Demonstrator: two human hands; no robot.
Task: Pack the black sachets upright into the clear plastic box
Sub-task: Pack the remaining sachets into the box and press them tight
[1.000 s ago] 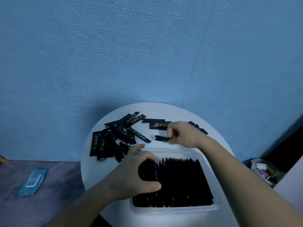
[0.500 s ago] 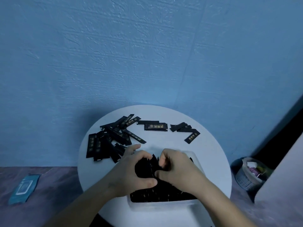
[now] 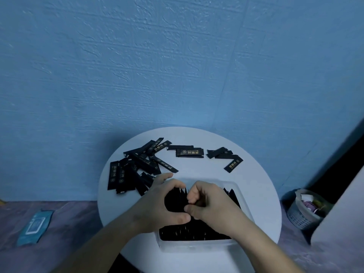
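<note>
A clear plastic box stands at the near side of the round white table, packed with upright black sachets. My left hand curls around a bundle of the upright sachets at the box's left part. My right hand is over the box beside it, fingers pinched on a black sachet pushed down among the others. Loose sachets lie flat on the table: a heap at the left, a pair at the back, a few at the right.
A blue textured wall rises right behind the table. On the floor, a teal wipes pack lies at the left and a small basket with rubbish stands at the right. A pale panel edge is at the far right.
My right hand lifted a sachet from the back of the table and brought it down into the box next to my left hand. My left hand stayed on the bundle.
</note>
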